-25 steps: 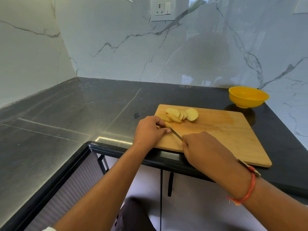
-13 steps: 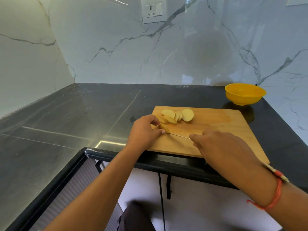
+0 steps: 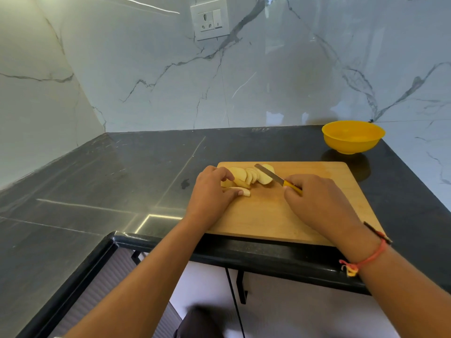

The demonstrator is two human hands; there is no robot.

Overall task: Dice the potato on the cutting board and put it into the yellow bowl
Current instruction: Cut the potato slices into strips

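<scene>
I see the potato (image 3: pixel 247 177) already cut into pale, cream-yellow round slices, not yet diced. Most slices lean on one another in a short overlapping row near the far left corner of the cutting board (image 3: pixel 263 215); one more piece (image 3: pixel 244 192) lies flat just in front of the row. The board is a light wooden rectangle lying flat at the near edge of the dark countertop (image 3: pixel 146 172). The yellow bowl (image 3: pixel 351 146) is round and glossy. It stands upright on the countertop beyond the board's far right corner, apart from it, with no potato inside.
</scene>
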